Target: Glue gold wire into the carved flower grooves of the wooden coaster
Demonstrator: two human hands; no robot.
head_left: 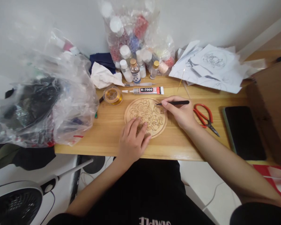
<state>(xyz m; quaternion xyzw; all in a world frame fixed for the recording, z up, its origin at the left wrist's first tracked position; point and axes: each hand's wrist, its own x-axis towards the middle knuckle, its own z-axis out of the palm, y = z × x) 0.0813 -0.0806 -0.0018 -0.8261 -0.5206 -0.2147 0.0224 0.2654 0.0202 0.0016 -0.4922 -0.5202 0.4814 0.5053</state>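
Note:
A round wooden disc (142,113) with a flower pattern outlined in gold wire lies on the wooden table (107,131). My left hand (132,142) rests flat on the disc's near edge, fingers stretched out and holding it down. My right hand (181,114) pinches a thin black tool (175,102) like a pen. The tool's tip touches the disc's upper right part.
A B-7000 glue tube (146,90) and a spool of gold wire (112,95) lie behind the disc. Red scissors (204,117) and a dark phone (244,131) sit to the right. Bags of bottles (135,47), paper drawings (213,67) and a large plastic bag (42,93) crowd the back and left.

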